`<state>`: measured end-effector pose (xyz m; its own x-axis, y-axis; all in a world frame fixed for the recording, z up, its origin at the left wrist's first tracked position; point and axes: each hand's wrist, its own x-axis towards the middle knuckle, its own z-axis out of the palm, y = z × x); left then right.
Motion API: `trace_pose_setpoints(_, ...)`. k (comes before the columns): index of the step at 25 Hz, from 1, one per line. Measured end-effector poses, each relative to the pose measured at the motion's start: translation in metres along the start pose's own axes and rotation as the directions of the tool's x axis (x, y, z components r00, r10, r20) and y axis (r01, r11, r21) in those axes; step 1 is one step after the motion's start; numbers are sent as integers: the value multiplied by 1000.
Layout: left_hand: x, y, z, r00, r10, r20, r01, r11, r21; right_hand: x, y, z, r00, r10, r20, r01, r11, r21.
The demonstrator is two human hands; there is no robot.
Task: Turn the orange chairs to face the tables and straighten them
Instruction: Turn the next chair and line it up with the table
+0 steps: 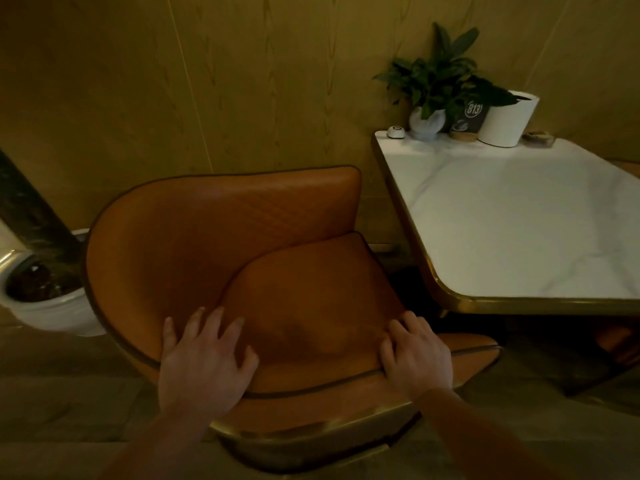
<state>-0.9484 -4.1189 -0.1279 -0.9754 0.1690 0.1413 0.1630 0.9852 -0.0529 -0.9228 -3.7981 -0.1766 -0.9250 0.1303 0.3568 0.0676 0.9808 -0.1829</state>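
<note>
Currently, containers first. A white floor pot (52,317) at far left holds dark fill, with a dark trunk rising from it. On the white marble worktop (519,220), along its far edge by the wall:
- a small white round button unit (396,132);
- a leafy plant (436,74) in a pale wrapped pot (427,122);
- a dark sign reading "813" (473,110);
- a white cylindrical container (507,121), contents too dark to tell;
- a small dark dish (539,137), contents unclear.

The orange chair (214,230) stands on the floor just beside the worktop's left edge, close to the wood-panelled wall (242,81). Its curved shell wraps the left and far sides, and the open front of the seat cushion (311,292) points right, toward the worktop. The back-to-front axis runs roughly left to right across the view.

The left hand (204,358) lies on the cushion's near-left part, its fingers (215,320) spread and flat, grasping nothing. The right hand (417,362) is at the near-right corner, bent over the cushion edge and bunching it in a grasp.
</note>
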Motion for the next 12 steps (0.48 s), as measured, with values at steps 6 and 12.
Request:
trace_pose_setpoints(6,22,-3,-2,1000,-1,9,2,1000,-6,22,0,9,1000,-14,-4,14,1000,-6)
trace_pose_setpoints(12,55,-5,4,1000,-6,-5,6,1000,-13,52,1,23,999,-11,-43,11,1000,0)
